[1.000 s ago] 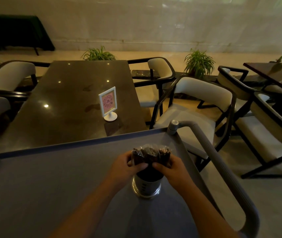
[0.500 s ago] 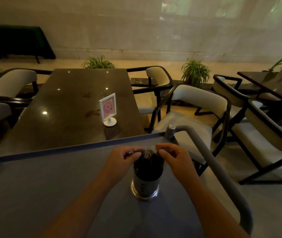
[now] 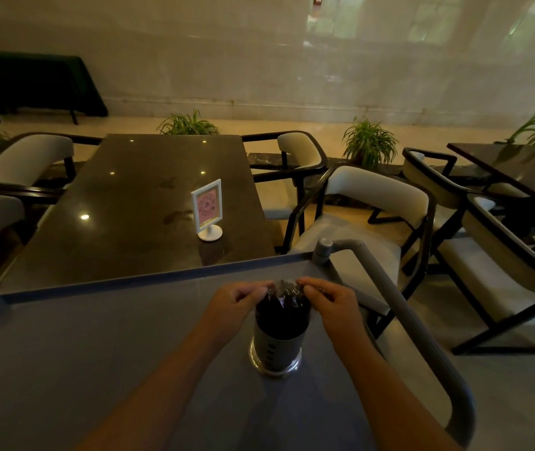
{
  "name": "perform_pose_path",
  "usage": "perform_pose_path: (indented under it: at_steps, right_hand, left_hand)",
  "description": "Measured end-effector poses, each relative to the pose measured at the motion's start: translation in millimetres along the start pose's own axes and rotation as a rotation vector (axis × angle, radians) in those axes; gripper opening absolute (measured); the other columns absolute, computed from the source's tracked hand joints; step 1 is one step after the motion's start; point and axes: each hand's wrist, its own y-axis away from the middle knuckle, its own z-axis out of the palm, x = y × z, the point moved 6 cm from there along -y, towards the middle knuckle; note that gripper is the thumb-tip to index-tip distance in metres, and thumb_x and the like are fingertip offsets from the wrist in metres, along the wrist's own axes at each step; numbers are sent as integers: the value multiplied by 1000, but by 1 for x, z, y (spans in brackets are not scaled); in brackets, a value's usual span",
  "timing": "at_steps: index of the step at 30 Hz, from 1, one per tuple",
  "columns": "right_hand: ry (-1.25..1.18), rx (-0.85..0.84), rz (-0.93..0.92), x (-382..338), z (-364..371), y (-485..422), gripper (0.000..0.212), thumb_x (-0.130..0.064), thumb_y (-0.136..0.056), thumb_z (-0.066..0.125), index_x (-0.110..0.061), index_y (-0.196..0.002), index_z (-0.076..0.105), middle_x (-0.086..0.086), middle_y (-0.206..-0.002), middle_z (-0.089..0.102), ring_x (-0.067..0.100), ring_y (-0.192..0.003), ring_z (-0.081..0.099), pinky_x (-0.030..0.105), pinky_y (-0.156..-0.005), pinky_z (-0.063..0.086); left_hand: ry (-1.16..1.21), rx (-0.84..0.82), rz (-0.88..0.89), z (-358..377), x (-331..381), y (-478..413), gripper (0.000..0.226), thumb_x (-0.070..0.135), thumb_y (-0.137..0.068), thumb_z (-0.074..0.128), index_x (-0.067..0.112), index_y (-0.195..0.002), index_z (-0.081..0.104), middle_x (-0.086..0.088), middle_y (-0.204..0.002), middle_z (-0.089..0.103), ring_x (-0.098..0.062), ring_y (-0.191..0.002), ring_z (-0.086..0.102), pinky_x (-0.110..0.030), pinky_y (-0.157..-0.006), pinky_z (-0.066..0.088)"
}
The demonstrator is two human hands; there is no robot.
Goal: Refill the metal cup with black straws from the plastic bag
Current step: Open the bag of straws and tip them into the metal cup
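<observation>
A shiny metal cup (image 3: 275,353) stands upright on the grey cart top (image 3: 97,353). A clear plastic bag (image 3: 284,289) full of black straws (image 3: 282,315) stands in the cup, its upper part sticking out above the rim. My left hand (image 3: 238,296) pinches the bag's top edge on the left side. My right hand (image 3: 326,296) pinches the same top edge on the right side. The two hands are close together, just above the cup.
The cart's grey handle (image 3: 422,346) curves along the right side. Beyond the cart is a dark glossy table (image 3: 129,216) with a small white sign stand (image 3: 207,208). Cushioned chairs (image 3: 373,203) sit to the left and right, and potted plants (image 3: 368,143) line the wall.
Both hands slid up from the bag's sides to its top edge, and the bundle now sits lower in the cup. The view tilted up slightly.
</observation>
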Motion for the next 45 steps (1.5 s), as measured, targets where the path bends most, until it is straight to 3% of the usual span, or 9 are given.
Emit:
perform_pose_path:
  at_steps: [3, 12, 17, 20, 22, 26, 33, 37, 45]
  right_hand:
    - [-47, -24, -5, -12, -8, -2, 20, -5, -91, 59, -15, -100, 75, -1, -99, 76, 9, -97, 70, 25, -86, 57]
    - [85, -62, -177, -65, -14, -4, 21, -8, -93, 58, -23, -92, 74, -20, -84, 74, -2, -83, 68, 7, -71, 49]
    - [106, -20, -192, -75, -20, -9, 21, -17, -93, 60, -32, -88, 73, -14, -81, 74, 5, -80, 70, 20, -70, 56]
    - [91, 7, -183, -79, -25, -13, 16, -20, -92, 61, -27, -91, 76, -2, -84, 75, 15, -82, 70, 35, -78, 58]
    - [122, 15, -204, -86, -27, -15, 16, -22, -92, 60, -27, -92, 76, 0, -85, 75, 13, -80, 69, 36, -77, 59]
    - [152, 10, -248, -105, -30, -17, 17, -24, -93, 58, -21, -95, 75, 4, -86, 74, 14, -79, 69, 41, -77, 60]
    - [140, 19, -268, -127, -33, -16, 17, -25, -94, 57, -20, -94, 73, 6, -91, 74, 23, -87, 70, 51, -82, 58]
    - [120, 26, -294, -146, -39, -19, 19, -24, -95, 56, -17, -94, 74, 4, -91, 74, 24, -89, 69, 50, -85, 57]
    - [102, 23, -394, -173, -50, -23, 19, -20, -97, 56, -12, -92, 72, 4, -87, 74, 15, -85, 70, 29, -78, 58]
  left_hand:
    - [28, 16, 4, -6, 6, 2, 23, 23, -99, 56, 28, -107, 77, 16, -102, 78, 3, -99, 69, -7, -77, 50]
    - [-6, 9, 137, -20, 38, -12, 23, 23, -99, 56, 28, -105, 78, 3, -103, 78, -20, -101, 71, -33, -86, 57]
    - [-15, 12, 193, -23, 58, -17, 22, 20, -98, 58, 29, -98, 79, 3, -97, 79, -14, -94, 72, -29, -81, 56]
    - [-23, 18, 208, -24, 69, -20, 21, 21, -98, 58, 24, -97, 79, 1, -95, 79, -17, -94, 72, -38, -84, 57]
    - [-33, 24, 215, -25, 78, -22, 21, 23, -98, 58, 23, -97, 79, 2, -94, 79, -17, -93, 73, -40, -84, 58]
    - [-114, 29, 281, -29, 99, -24, 21, 24, -98, 58, 21, -97, 79, 6, -91, 79, -6, -88, 71, -16, -74, 54]
    - [-69, -1, 328, -30, 129, -24, 21, 17, -99, 55, 9, -100, 75, -6, -94, 78, -16, -89, 74, -22, -76, 57]
    - [-70, -22, 387, -29, 158, -24, 23, 13, -99, 53, 2, -106, 71, -12, -99, 76, -21, -91, 74, -26, -78, 58]
    - [-79, -49, 470, -27, 186, -23, 26, 13, -101, 51, -6, -108, 67, -18, -101, 74, -30, -91, 73, -44, -82, 57]
